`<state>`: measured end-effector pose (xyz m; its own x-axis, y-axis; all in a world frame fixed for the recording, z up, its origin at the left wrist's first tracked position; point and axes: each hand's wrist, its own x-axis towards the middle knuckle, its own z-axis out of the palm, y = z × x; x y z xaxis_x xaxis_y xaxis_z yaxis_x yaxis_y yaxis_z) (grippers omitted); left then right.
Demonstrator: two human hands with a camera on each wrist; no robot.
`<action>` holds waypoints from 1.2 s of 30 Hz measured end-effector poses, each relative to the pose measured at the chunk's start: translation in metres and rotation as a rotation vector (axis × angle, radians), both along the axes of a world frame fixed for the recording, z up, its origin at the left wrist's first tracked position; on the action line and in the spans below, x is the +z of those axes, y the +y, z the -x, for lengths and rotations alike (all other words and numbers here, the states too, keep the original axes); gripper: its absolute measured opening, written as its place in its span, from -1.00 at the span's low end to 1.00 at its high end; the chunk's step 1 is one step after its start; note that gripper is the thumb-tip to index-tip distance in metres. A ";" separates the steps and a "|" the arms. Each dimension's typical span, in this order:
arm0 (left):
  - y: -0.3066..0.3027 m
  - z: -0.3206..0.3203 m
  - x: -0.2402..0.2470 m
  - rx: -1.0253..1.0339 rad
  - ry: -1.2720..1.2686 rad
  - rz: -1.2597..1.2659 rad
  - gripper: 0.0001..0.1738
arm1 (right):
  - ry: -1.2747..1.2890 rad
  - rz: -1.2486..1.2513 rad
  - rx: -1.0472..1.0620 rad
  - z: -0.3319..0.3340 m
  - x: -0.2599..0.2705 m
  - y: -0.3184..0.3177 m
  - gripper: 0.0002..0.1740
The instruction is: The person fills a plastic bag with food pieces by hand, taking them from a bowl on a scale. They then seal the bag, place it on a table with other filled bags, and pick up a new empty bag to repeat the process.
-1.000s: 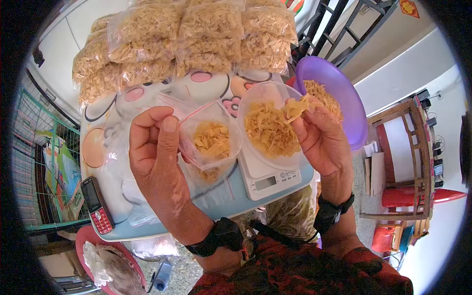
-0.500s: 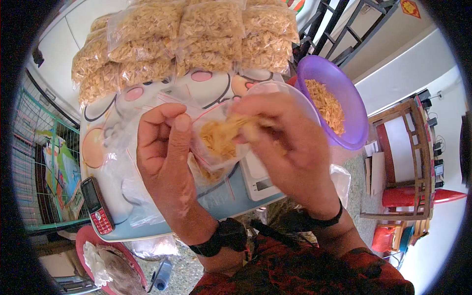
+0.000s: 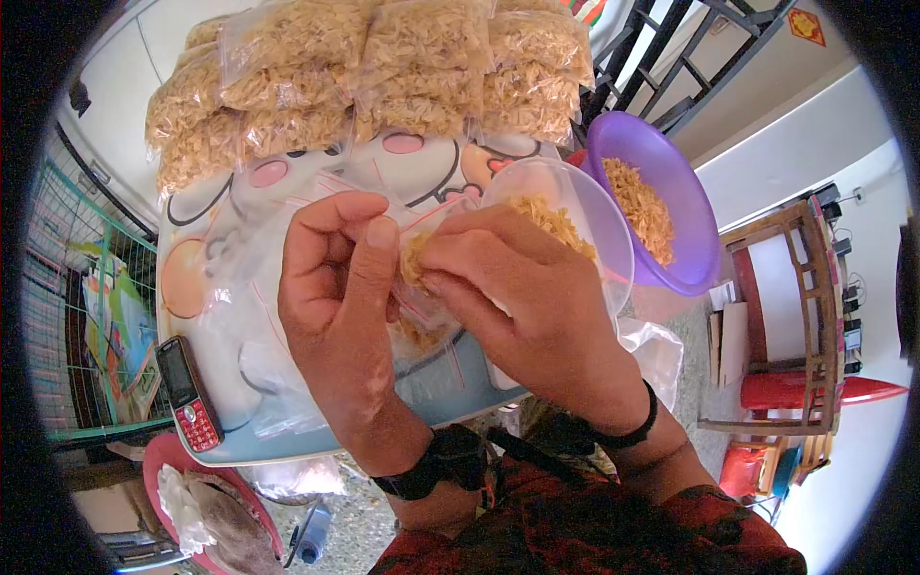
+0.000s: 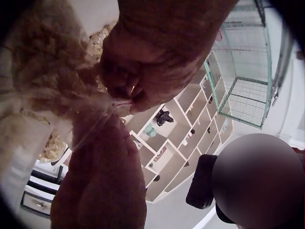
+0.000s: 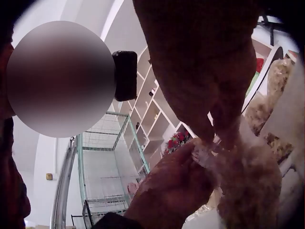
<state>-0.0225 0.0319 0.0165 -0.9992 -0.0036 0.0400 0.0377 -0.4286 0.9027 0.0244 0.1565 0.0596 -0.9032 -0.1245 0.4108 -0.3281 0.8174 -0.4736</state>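
Observation:
In the head view the left hand (image 3: 345,297) pinches the edge of a clear zip bag (image 3: 414,309) between thumb and fingers. Dried yellowish flakes (image 3: 414,261) lie at the bag's mouth, where the fingertips of the right hand (image 3: 537,297) hold some of them. Right of the bag, a clear bowl (image 3: 615,225) with more flakes stands partly hidden under the right hand. The left wrist view shows the bag (image 4: 47,86) full of flakes beside both hands. From the right wrist the bag (image 5: 248,176) hangs beneath dark, close fingers.
Filled bags (image 3: 287,86) are stacked along the table's far side. A purple basin (image 3: 698,211) of flakes stands at the right. A red phone (image 3: 189,393) lies at the table's left edge (image 3: 278,450), and a green wire cage (image 3: 96,316) stands beyond it.
The right hand has moved left from over the bowl to the bag's mouth, carrying flakes. The left hand has shifted slightly right, still pinching the bag.

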 end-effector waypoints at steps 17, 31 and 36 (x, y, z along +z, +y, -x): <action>-0.004 0.006 -0.007 0.065 0.001 -0.136 -0.87 | -0.027 0.032 0.164 -0.006 -0.014 -0.002 -0.62; -0.008 0.003 -0.006 0.076 0.073 -0.154 -0.86 | 0.063 -0.092 0.233 0.004 -0.024 -0.007 -0.64; -0.012 0.009 -0.008 0.166 0.043 -0.122 -0.86 | 0.084 -0.190 0.091 -0.016 0.019 0.038 -0.66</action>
